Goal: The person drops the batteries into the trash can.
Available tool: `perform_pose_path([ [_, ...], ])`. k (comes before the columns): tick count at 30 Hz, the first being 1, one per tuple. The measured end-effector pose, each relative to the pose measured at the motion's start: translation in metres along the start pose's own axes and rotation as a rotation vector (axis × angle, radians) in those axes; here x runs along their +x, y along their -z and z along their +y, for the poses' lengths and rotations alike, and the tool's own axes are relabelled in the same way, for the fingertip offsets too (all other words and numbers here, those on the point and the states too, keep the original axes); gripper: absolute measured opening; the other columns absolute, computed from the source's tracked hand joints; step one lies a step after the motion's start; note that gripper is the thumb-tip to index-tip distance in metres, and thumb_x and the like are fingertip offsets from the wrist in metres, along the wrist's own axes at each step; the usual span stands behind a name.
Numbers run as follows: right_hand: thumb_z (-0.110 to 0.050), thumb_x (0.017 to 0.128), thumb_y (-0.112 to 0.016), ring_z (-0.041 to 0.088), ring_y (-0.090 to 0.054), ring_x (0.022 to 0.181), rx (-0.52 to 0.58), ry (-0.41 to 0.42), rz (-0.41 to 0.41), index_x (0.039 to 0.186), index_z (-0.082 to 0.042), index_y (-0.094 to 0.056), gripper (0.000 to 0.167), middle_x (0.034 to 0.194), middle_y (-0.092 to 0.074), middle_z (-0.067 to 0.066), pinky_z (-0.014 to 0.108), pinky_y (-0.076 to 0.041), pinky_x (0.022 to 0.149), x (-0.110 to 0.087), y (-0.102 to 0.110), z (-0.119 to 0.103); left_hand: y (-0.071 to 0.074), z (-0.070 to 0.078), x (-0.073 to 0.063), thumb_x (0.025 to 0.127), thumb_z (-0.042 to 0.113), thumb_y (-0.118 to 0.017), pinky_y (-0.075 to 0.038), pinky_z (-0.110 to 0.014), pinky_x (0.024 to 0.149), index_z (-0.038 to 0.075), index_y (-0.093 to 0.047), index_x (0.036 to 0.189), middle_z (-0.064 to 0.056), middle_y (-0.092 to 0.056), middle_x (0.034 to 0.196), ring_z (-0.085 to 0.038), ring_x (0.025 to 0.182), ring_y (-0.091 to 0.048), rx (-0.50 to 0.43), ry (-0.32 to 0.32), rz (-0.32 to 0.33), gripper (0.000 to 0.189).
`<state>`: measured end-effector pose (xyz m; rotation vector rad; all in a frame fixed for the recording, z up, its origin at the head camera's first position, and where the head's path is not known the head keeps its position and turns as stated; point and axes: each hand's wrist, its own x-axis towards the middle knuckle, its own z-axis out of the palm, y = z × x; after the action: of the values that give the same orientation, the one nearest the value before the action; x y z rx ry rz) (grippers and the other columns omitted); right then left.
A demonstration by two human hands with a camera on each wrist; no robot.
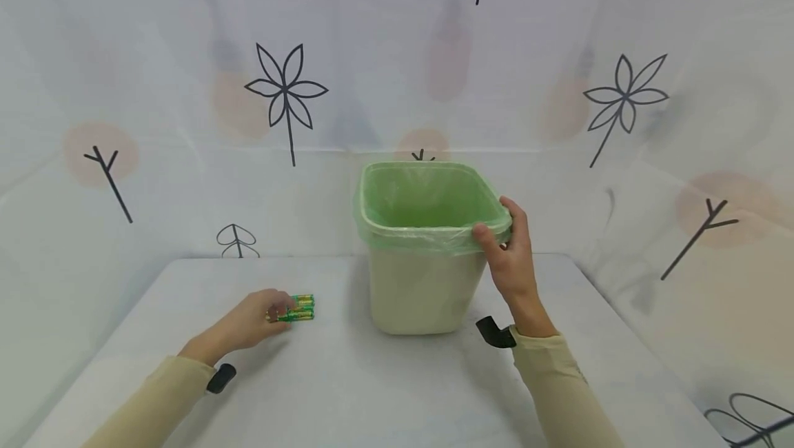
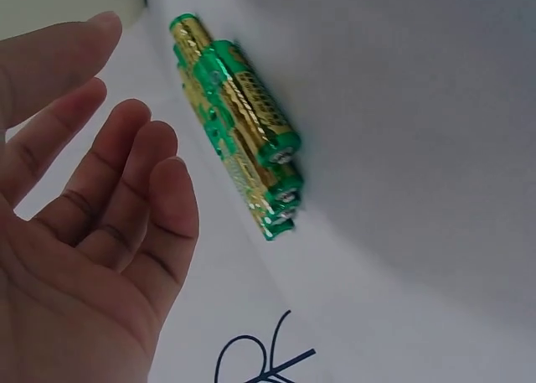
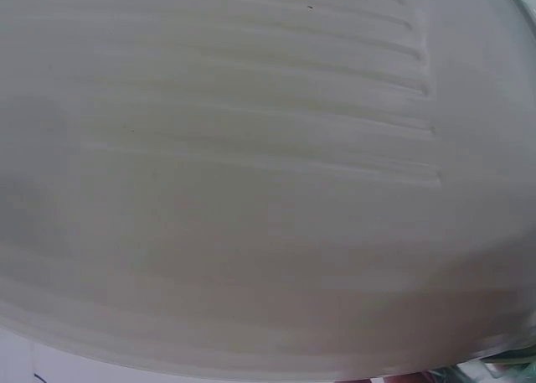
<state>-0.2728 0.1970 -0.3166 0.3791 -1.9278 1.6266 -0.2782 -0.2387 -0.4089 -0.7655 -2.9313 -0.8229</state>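
Several green-and-gold batteries (image 1: 302, 307) lie side by side in a tight cluster on the white table, with one resting on top of the others in the left wrist view. My left hand (image 1: 263, 317) is right by them, its fingers loosely bent; the left wrist view shows a gap between the fingertips (image 2: 173, 190) and the batteries (image 2: 239, 123). A pale waste bin (image 1: 418, 289) stands upright, lined with a thin green bag (image 1: 428, 193) folded over its rim. At the bin's right corner my right hand (image 1: 515, 255) grips the rim, thumb outside. The bin's ribbed wall (image 3: 251, 173) fills the right wrist view.
The white table (image 1: 347, 393) reaches back to a hanging cloth (image 1: 360, 55) printed with flowers and twigs. Some red and green items (image 3: 502, 368) peek out past the bin's edge in the right wrist view, too cropped to identify.
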Motion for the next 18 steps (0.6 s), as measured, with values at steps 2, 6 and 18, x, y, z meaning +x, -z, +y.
perform_pose_path([
  [2,-0.018,0.089,-0.064,0.017,-0.046,0.111,0.0,0.002,-0.001,0.145,-0.012,-0.033,0.065,0.135,-0.044,0.012,0.029,-0.037,0.091,0.0,0.0,0.0,-0.003,-0.003,0.001,0.08,0.01,-0.075,-0.047,-0.033,0.072,0.009,-0.066,0.108,0.0,-0.06,0.091,-0.017,0.082,-0.054,0.0,0.041,-0.012,0.029],
  [6,-0.018,0.089,-0.064,0.017,-0.046,0.111,0.0,0.004,-0.003,0.145,-0.014,-0.034,0.065,0.135,-0.044,0.012,0.029,-0.038,0.091,0.0,0.0,0.0,-0.007,-0.009,0.002,0.08,0.012,-0.076,-0.049,-0.037,0.079,0.012,-0.067,0.108,0.002,-0.061,0.095,-0.015,0.089,-0.057,0.014,0.127,-0.037,0.03],
  [18,-0.016,0.088,-0.065,0.017,-0.045,0.111,0.004,-0.006,-0.002,0.147,-0.014,-0.032,0.067,0.136,-0.044,0.012,0.028,-0.038,0.09,0.0,-0.001,0.0,-0.013,-0.011,0.0,0.078,0.008,-0.075,-0.046,-0.033,0.071,0.014,-0.069,0.102,0.004,-0.054,0.084,-0.013,0.076,-0.049,0.059,0.183,-0.082,0.026],
])
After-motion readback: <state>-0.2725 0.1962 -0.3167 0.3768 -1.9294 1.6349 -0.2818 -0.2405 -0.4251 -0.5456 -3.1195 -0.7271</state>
